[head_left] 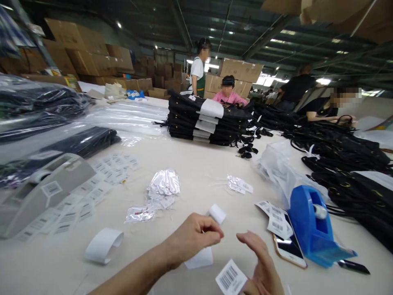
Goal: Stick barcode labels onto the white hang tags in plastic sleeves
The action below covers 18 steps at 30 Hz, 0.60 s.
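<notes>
Barcode label [231, 278], a small white paper rectangle with dark bars, touches the lower part of the right hand [260, 262]. We observe that hand open, its upper finger extended and apart from the label; whether the label is pinched or merely clings, we cannot tell. We find the left hand [199, 233] closed, thumb against forefinger; we cannot tell whether anything thin lies between the tips. Just beyond it sits a curled white paper piece [217, 214], and a flat white slip [199, 259] lies partly under the hand.

On the pale, smooth table [202, 164] we record a larger paper curl [104, 245], a crinkled heap of glossy, plastic-wrapped tags [164, 184] and a smaller tag group [239, 184]. At left, overlapping barcode labels [66, 219] fan out beside a grey dispenser [46, 196], itself bearing a barcode sticker [51, 189]. At right, printed labels [278, 221] rest partly on a gold-rimmed phone [291, 250] beside a moulded blue tape dispenser [313, 229].

Farther back, we note stacked black fabric goods [184, 119] with white paper strips [210, 108], and glossy clear film [123, 116]. The small print is too blurred for us to read.
</notes>
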Each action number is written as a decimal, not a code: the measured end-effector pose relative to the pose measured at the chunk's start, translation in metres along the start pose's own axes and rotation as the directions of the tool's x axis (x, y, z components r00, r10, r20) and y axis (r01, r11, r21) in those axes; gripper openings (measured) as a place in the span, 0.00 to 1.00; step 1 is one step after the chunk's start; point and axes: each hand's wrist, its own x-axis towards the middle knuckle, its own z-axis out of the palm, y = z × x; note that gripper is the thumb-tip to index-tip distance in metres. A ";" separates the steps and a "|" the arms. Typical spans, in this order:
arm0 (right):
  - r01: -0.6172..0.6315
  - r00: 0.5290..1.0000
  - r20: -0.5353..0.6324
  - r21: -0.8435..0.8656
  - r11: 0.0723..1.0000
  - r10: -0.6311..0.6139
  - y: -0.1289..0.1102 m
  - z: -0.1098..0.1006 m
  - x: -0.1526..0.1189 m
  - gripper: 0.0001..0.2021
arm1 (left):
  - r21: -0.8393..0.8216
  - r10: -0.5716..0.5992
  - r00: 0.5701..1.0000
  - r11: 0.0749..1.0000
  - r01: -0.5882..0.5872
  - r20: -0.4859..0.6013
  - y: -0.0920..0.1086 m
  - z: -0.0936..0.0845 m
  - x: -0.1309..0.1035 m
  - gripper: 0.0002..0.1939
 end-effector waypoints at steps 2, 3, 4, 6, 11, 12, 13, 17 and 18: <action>-0.195 0.980 0.079 0.173 0.965 0.184 -0.002 0.009 -0.007 0.29 | -0.226 -0.082 0.984 0.967 0.117 0.158 0.006 0.003 -0.008 0.10; -0.285 0.957 0.128 0.237 0.929 0.261 -0.003 0.013 -0.012 0.29 | -0.281 -0.090 0.976 0.949 0.145 0.199 0.007 0.005 -0.011 0.10; -0.367 0.927 0.190 0.284 0.886 0.323 -0.004 0.017 -0.017 0.29 | -0.307 -0.094 0.968 0.937 0.164 0.232 0.006 0.006 -0.014 0.09; -0.505 0.859 0.292 0.345 0.791 0.421 -0.007 0.023 -0.026 0.31 | -0.310 -0.108 0.956 0.931 0.194 0.274 0.004 0.007 -0.019 0.06; -0.714 0.700 0.348 0.353 0.605 0.623 -0.023 0.030 -0.031 0.36 | -0.298 -0.152 0.936 0.921 0.250 0.318 -0.005 0.005 -0.026 0.03; -0.728 0.685 0.358 0.362 0.583 0.634 -0.026 0.031 -0.028 0.35 | -0.308 -0.162 0.938 0.915 0.259 0.307 -0.007 0.005 -0.027 0.03; -0.738 0.673 0.374 0.393 0.549 0.638 -0.029 0.032 -0.026 0.35 | -0.322 -0.172 0.947 0.911 0.258 0.272 -0.009 0.004 -0.028 0.03; -0.752 0.569 0.408 0.609 0.252 0.714 -0.034 0.037 -0.016 0.26 | -0.401 -0.211 0.974 0.902 0.160 -0.085 -0.020 0.007 -0.029 0.04; -0.754 0.520 0.401 0.630 0.185 0.754 -0.036 0.039 -0.015 0.22 | -0.409 -0.226 0.960 0.902 0.140 -0.169 -0.024 0.008 -0.028 0.05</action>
